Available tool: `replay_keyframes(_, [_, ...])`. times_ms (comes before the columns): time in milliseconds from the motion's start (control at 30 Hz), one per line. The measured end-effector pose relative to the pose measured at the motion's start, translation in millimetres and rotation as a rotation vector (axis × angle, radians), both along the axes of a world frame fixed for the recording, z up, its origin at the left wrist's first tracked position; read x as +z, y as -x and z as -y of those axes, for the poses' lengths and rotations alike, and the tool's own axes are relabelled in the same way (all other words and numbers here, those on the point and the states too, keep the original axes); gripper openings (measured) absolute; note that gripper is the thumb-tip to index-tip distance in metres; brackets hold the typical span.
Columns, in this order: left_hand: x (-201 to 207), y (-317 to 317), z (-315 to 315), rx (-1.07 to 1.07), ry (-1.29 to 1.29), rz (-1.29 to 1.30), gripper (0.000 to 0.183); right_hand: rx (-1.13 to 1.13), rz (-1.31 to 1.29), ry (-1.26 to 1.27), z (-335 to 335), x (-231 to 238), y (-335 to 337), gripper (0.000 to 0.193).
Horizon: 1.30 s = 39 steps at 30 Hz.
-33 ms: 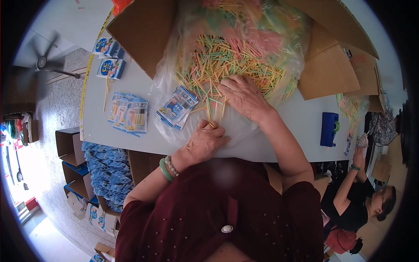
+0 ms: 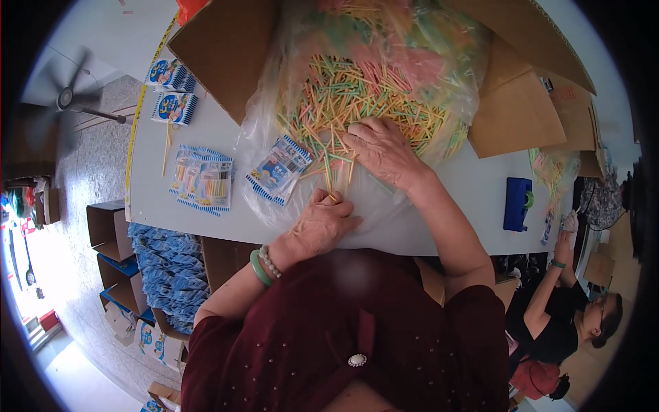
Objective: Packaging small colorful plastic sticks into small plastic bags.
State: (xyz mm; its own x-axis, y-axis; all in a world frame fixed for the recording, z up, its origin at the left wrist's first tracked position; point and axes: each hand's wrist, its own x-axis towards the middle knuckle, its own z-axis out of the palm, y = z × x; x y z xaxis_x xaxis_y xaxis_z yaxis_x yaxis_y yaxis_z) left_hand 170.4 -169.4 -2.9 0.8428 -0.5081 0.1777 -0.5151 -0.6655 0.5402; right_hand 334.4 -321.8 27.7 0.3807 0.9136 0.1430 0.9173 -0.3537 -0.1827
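From my distant seat, the table (image 2: 491, 199) spreads widest, its near edge at 6 o'clock, close to the body. At 12, the carton (image 2: 522, 110) hems in movement; its bag (image 2: 264, 130) spreads toward me. At 8, a box holds many blue packets (image 2: 168, 275), apparently done. The left hand (image 2: 322, 220) pinches a few sticks (image 2: 329, 182); the right hand (image 2: 381, 151) curls over the pile (image 2: 371, 75), its grip hidden from me. Filled packets (image 2: 202, 177) overlap at 9. Many loose sticks are left. I judge 3 o'clock roomiest, up to the dispenser (image 2: 518, 204).
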Motion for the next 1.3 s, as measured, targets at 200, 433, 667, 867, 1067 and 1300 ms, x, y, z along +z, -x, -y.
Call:
replay_keyframes(200, [-0.4,-1.0,-3.8,0.005,0.060,-0.030,0.026,-0.014,0.106,-0.132,1.2,-28.2,-0.7,0.024])
replay_keyframes(433, [-3.2,-1.7,-5.4,-0.024,0.107,-0.094,0.022,-0.111,-0.213,-0.341,5.9,-29.5,-5.3,0.024])
replay_keyframes(667, [-7.1,0.0,-5.8,0.016,0.279,-0.119,0.028,-0.322,-0.341,-0.349,17.9,-2.6,-10.8,0.040])
replay_keyframes(867, [-4.8,0.1,-4.5,0.073,0.234,-0.102,0.033,-0.185,0.071,0.025,17.3,9.4,-3.5,0.051])
replay_keyframes(1067, [-7.2,0.2,-4.5,0.035,0.197,-0.072,0.034,-0.123,0.223,0.130,1.0,-14.0,-11.6,0.040])
replay_keyframes(1300, [-6.3,9.0,-3.1,0.074,0.196,0.039,0.039,-0.091,0.156,-0.116,11.9,-17.3,-17.7,0.034])
